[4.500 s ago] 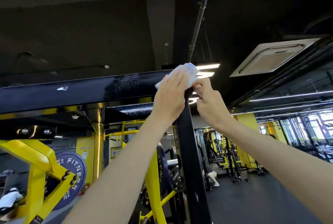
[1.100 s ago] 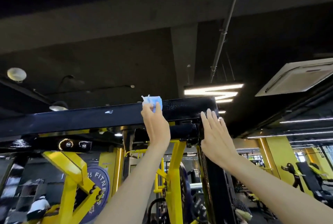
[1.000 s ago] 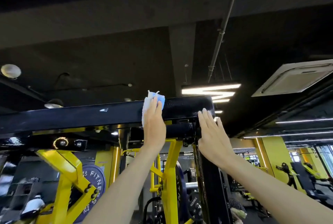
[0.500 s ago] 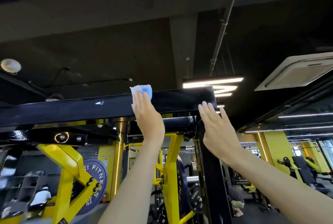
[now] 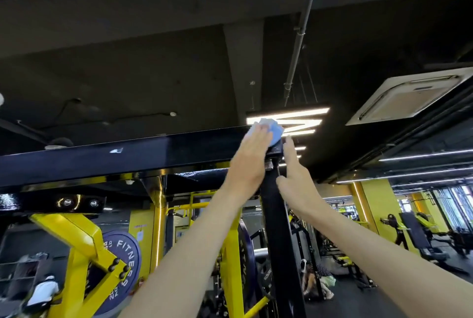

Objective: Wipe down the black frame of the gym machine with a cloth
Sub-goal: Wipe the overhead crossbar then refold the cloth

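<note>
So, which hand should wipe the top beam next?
Left: the left hand presses the cloth onto the black crossbeam, while the right hand is bare, fingers straight at the upright.

- Cloth (image 5: 276, 130): mostly covered by the flat left hand (image 5: 252, 161); only a blurred blue-and-white edge shows above the fingers.
- Black crossbeam (image 5: 128, 156): runs off the left edge, its right end hidden under hand and cloth.
- Black upright (image 5: 279, 241): cut off at the bottom edge, with its top joint partly behind both hands.
- Right hand (image 5: 297, 184): contact with the upright cannot be told.
- Weight plate (image 5: 122, 266): partly behind the yellow arm (image 5: 76, 241), so only "FITNESS" reads.
- Person in white (image 5: 42, 292), lower left: too small and blurred to make out.
</note>
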The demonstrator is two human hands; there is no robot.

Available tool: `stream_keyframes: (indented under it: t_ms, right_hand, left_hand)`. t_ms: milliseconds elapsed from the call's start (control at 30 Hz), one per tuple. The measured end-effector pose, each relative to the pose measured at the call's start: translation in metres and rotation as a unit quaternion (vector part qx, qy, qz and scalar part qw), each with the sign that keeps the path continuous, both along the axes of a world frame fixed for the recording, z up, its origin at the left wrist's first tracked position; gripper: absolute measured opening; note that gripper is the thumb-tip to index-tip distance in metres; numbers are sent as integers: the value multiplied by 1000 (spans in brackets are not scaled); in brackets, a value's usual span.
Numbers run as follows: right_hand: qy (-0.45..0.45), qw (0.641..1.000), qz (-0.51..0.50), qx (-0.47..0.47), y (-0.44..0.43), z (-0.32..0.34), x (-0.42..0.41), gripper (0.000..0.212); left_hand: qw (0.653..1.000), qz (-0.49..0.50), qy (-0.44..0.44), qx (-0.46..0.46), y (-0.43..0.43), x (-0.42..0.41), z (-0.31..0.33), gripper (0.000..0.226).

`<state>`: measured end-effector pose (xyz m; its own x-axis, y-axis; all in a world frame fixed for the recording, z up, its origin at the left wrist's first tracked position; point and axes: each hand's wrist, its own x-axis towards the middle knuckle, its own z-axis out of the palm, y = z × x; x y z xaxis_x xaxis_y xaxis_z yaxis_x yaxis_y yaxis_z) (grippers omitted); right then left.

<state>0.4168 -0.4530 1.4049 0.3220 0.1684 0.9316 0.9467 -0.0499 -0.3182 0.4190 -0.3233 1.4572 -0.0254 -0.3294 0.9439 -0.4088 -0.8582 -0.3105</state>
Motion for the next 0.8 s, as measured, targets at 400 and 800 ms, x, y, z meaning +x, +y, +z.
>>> stream_keyframes:
  t_ms: [400,800]
  right_hand:
    - [95,988,123,18,-16,14,18,91]
    - [35,994,89,-49,-19,11,18,94]
  left_hand:
    - [997,69,-24,9,-17,12,4,48]
    - [967,232,-102,-32,36,-7,5,71]
